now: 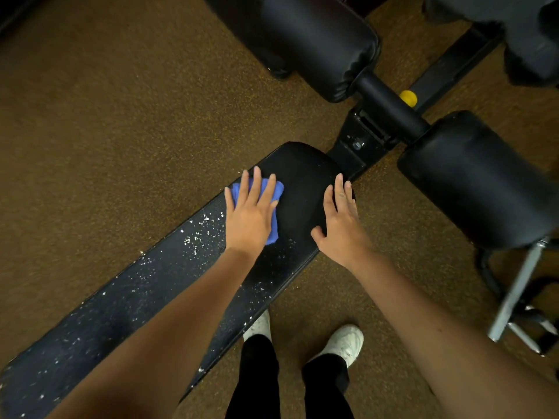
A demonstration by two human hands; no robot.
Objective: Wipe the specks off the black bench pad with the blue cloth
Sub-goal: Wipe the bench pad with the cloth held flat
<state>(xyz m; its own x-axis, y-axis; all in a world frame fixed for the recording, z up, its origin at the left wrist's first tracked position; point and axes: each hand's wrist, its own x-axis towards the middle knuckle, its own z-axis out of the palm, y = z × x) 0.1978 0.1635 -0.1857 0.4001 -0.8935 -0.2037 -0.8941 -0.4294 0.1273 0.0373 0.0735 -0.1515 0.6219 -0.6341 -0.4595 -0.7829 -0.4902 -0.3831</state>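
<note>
The person is leaning over the black bench pad (169, 285), which is running diagonally from the lower left of the frame up to a rounded end near the centre. The left hand (249, 220) is lying flat with fingers spread, pressing the blue cloth (273, 204) down onto the pad just left of centre; the cloth is peeking out from under the fingers and along the hand's right side. The right hand (340, 225) is resting open on the pad's right edge near the rounded end — gripping nothing, apparently bracing.

Judging by how things lie, the job is only getting started. The rounded end of the pad, between and above the two hands, is looking clean and evenly black. Everything below and left of the cloth is another matter: white specks (196, 234) are lying thickly just left of the left hand, and more are scattering along the whole length down to the lower left corner, as well as along the pad's near edge below the left forearm. So most of the surface is waiting to be wiped — roughly the upper end done, the long stretch toward the lower left left to do. A few specks are sitting right beside the cloth's lower corner too.
</note>
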